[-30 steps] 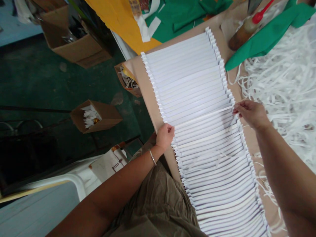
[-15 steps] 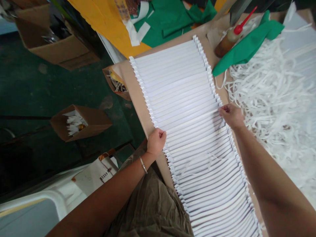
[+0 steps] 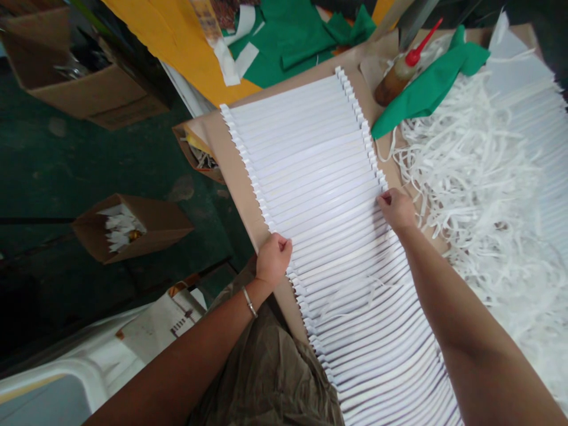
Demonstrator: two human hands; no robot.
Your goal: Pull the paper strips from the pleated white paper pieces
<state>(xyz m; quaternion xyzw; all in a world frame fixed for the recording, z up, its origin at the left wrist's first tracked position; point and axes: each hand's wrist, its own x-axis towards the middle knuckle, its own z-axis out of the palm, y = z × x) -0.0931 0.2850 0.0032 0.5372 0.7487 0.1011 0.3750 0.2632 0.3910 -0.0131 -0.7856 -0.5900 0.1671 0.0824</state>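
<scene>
A long white board (image 3: 306,142) with notched side edges lies on the table, crossed by many narrow white strips set side by side. At its left edge my left hand (image 3: 274,258) is closed in a pinch, thumb against the bent fingers. Across from it, my right hand (image 3: 398,210) pinches at the right notched edge, its fingertips low against the notches. A narrow white strip (image 3: 332,220) runs across the board between both hands; its ends are hidden in my fingers. Some loose white strands (image 3: 355,296) lie over the nearer rows.
To the right is a tangled heap of white strips (image 3: 483,177). A green cloth (image 3: 426,94) and a red-tipped squeeze bottle (image 3: 397,77) lie above it. Yellow sheeting (image 3: 155,29) borders the far edge. A cardboard box (image 3: 155,228) stands on the floor at left.
The strip held taut between my hands now lies closer to the board's rows. My right hand has come down at the right edge. The whole view has shifted slightly.
</scene>
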